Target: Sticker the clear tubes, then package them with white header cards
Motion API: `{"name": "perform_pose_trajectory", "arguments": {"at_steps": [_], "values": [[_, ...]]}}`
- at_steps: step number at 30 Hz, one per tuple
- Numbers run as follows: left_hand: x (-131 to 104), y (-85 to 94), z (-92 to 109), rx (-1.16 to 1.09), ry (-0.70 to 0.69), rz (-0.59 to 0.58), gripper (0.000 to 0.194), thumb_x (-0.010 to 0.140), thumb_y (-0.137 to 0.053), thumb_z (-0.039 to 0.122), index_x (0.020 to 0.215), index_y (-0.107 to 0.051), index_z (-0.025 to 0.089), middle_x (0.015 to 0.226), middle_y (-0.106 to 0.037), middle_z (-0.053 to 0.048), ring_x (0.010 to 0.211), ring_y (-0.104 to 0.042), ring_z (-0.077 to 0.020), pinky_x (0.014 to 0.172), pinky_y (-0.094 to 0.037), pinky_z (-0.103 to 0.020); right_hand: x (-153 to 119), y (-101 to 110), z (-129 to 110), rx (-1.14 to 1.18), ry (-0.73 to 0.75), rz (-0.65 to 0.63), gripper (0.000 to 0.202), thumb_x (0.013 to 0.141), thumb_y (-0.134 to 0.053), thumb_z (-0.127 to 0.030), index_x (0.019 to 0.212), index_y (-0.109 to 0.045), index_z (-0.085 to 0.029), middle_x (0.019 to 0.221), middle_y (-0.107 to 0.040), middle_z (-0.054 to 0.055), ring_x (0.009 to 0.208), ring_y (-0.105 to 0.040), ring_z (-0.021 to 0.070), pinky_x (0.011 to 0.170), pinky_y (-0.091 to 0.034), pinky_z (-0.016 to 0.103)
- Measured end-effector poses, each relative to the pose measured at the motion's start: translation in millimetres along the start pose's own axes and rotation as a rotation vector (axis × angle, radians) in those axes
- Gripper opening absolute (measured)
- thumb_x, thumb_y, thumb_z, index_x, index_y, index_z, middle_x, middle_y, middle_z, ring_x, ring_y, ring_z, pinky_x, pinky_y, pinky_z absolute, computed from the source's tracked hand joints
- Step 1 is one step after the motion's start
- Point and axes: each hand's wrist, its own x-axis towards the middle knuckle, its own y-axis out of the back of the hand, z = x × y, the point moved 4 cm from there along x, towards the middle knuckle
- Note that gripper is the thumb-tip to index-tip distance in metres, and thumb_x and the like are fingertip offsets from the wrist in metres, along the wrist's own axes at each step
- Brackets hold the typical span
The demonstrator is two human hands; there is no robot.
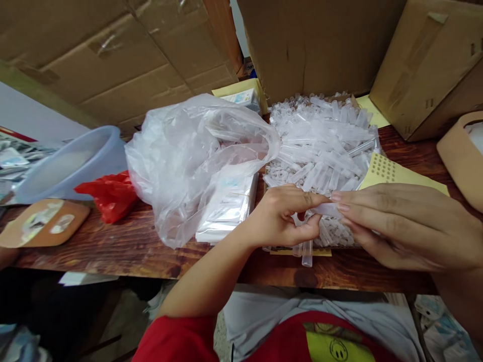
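Above the front of a large heap of clear plastic tubes, my two hands meet at one small translucent plastic tube. My left hand pinches its left end between thumb and forefinger. The fingertips of my right hand close on the other end, with the palm turned away and the thumb partly hidden. Below my left fingers, a loose clear tube sticks out over the front of the heap. A yellow sheet with rows of small round dots lies partly behind my right hand.
Left of the heap, a crumpled clear plastic bag rests beside a stack of silvery-white packets. Farther left are a red plastic bag, a pale blue basin and an orange-tan tray. Cardboard boxes stand behind the wooden table.
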Motion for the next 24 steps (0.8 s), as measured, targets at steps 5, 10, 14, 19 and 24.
{"name": "perform_pose_trajectory", "arguments": {"at_steps": [5,10,14,19,24], "values": [[1,2.2,2,-0.058,-0.003,0.007,0.028,0.082,-0.065,0.008,0.105,-0.078,0.015,0.073,-0.076,-0.003,0.059,-0.063,-0.0102,0.063,-0.053,-0.023,1,-8,1,0.081,-0.104,0.043,0.024,0.09,-0.072,-0.012,0.11,-0.07,-0.025,0.104,-0.082,0.003,0.093,-0.08,0.0155,0.084,-0.067,0.021],[0,3.0,2,-0.06,0.013,0.025,0.029,0.081,-0.066,0.008,0.106,-0.079,0.015,0.068,-0.073,-0.002,0.058,-0.06,-0.0114,0.06,-0.052,-0.024,0,-11,-2,0.152,-0.148,0.051,0.033,0.09,-0.068,-0.005,0.117,-0.069,-0.023,0.107,-0.082,0.005,0.098,-0.079,0.0158,0.085,-0.066,0.022],[1,3.5,3,-0.054,0.012,0.04,0.03,0.08,-0.064,0.007,0.105,-0.079,0.014,0.065,-0.07,-0.001,0.056,-0.059,-0.0105,0.06,-0.051,-0.023,-5,-14,-6,0.183,-0.191,0.122,0.036,0.09,-0.062,-0.001,0.118,-0.069,-0.022,0.107,-0.081,0.006,0.102,-0.079,0.0167,0.086,-0.066,0.025],[3,6.2,1,-0.033,-0.038,0.069,0.029,0.081,-0.066,0.009,0.105,-0.079,0.019,0.071,-0.076,-0.001,0.061,-0.065,-0.0117,0.063,-0.052,-0.025,-5,-25,-4,0.252,-0.24,0.15,0.024,0.091,-0.062,-0.004,0.104,-0.07,-0.023,0.11,-0.081,0.007,0.093,-0.08,0.0164,0.078,-0.065,0.024],[3,22.8,-7,0.04,0.033,-0.091,0.032,0.082,-0.064,0.007,0.107,-0.078,0.02,0.103,-0.082,-0.007,0.088,-0.074,-0.018,0.085,-0.054,-0.034,-8,-17,1,0.288,-0.218,0.237,0.037,0.081,-0.083,-0.016,0.113,-0.066,-0.023,0.109,-0.08,0.007,0.095,-0.079,0.0181,0.076,-0.066,0.027]]}}
